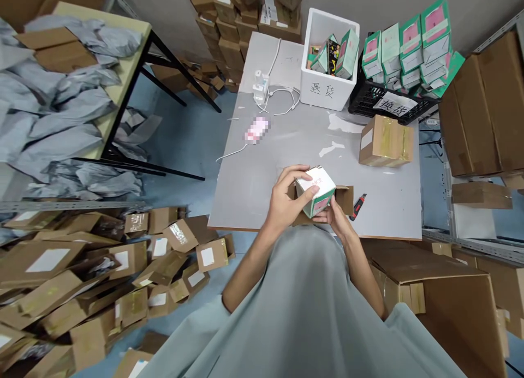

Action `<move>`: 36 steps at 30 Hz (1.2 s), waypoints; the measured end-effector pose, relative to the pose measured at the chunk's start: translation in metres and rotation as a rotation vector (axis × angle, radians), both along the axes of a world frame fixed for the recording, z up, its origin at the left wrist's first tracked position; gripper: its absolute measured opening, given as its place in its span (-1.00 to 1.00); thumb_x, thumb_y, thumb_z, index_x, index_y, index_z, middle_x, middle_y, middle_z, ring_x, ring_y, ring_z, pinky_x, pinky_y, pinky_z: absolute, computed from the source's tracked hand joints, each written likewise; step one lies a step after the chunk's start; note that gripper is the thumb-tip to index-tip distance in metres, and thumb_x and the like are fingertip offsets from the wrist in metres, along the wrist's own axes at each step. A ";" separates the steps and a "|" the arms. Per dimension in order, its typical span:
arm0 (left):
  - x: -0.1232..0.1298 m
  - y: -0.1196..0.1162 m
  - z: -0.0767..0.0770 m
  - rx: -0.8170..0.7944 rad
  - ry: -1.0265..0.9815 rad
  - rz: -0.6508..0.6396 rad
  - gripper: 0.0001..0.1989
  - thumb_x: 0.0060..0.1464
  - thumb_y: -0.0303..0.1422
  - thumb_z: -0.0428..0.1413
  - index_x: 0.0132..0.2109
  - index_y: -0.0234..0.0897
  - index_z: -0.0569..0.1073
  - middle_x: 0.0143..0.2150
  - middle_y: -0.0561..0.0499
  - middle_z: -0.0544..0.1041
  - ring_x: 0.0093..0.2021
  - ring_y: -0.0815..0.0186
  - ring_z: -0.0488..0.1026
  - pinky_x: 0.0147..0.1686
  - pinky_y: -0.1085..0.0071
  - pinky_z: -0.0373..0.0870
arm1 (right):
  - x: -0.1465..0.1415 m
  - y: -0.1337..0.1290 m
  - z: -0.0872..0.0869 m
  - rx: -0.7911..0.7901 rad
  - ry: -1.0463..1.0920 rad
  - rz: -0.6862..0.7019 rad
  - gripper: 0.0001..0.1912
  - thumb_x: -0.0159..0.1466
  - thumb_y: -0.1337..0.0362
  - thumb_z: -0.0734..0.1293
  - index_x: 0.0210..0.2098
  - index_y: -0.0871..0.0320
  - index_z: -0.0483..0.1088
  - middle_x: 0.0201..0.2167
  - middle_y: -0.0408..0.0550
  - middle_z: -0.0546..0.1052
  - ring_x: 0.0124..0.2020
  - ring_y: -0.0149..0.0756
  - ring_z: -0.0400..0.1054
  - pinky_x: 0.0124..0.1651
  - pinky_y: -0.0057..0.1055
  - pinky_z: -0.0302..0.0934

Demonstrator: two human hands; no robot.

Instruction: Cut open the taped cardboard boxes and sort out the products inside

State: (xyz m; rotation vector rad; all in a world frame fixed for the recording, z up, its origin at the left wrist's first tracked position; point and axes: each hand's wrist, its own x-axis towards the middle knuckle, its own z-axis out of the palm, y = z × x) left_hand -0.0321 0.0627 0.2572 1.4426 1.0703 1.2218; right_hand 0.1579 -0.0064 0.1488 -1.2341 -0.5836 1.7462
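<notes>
A small white and green product box [317, 190], with pink on its lower face, is tilted above the table's front edge. My left hand [287, 195] is wrapped over its left side and top, thumb across the white face. Fingers of my right hand [336, 217] grip its lower right corner. Beneath the product box, an opened brown cardboard box [344, 199] shows its flaps, mostly hidden by my hands. A red and black utility knife [358, 207] lies on the table just right of that cardboard.
The grey table [241, 192] holds a taped carton [386, 142], a white bin [328, 89] and a black crate [387, 106] with green boxes, and a power strip [261, 89] with cables. Many cartons [135, 269] cover the floor at left. A large open carton [450, 291] stands at right.
</notes>
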 end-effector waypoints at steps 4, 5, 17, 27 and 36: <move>-0.005 0.018 -0.002 0.070 0.041 -0.023 -0.44 0.43 0.25 0.18 0.07 -0.16 0.60 0.13 -0.17 0.63 0.24 0.04 0.58 0.29 0.15 0.46 | -0.004 -0.021 0.011 0.100 0.046 0.075 -0.04 0.17 -0.34 0.67 0.37 -0.06 0.42 -0.07 -0.06 0.73 -0.16 -0.18 0.69 -0.04 -0.23 0.64; -0.006 0.022 -0.003 0.076 0.063 -0.040 -0.43 0.47 0.25 0.13 0.10 -0.16 0.61 0.13 -0.17 0.63 0.22 0.06 0.58 0.27 0.17 0.46 | -0.006 -0.024 0.014 0.110 0.033 0.082 -0.04 0.11 -0.24 0.74 0.35 -0.06 0.43 -0.07 -0.09 0.72 -0.16 -0.21 0.67 -0.05 -0.26 0.63; -0.014 0.050 -0.007 -0.022 0.019 -0.228 -0.66 0.51 -0.13 0.09 0.08 -0.19 0.69 0.13 -0.14 0.64 0.25 0.06 0.57 0.34 0.13 0.45 | -0.001 -0.048 0.026 -0.014 0.165 0.171 -0.30 0.13 -0.27 0.67 0.02 0.07 0.57 -0.33 -0.03 0.72 -0.31 -0.02 0.68 -0.23 -0.19 0.55; -0.014 0.058 -0.025 -0.316 -0.334 -0.149 -0.59 0.16 -0.09 0.32 0.08 -0.18 0.67 0.17 -0.15 0.71 0.28 0.01 0.60 0.28 0.13 0.52 | 0.005 -0.047 0.032 -0.132 0.260 0.187 -0.21 0.13 -0.55 0.33 -0.12 0.02 0.51 -0.63 -0.20 0.43 -0.66 -0.24 0.23 -0.55 -0.21 0.38; 0.002 0.046 -0.031 -0.521 -0.487 -0.151 -0.39 0.02 -0.16 0.52 0.19 -0.06 0.55 0.11 0.00 0.69 -0.01 0.21 0.66 -0.02 0.33 0.60 | -0.001 -0.040 0.036 -0.141 0.374 0.282 -0.04 0.25 -0.66 0.07 -0.08 0.06 0.57 -0.67 -0.20 0.38 -0.68 -0.17 0.27 -0.58 -0.27 0.30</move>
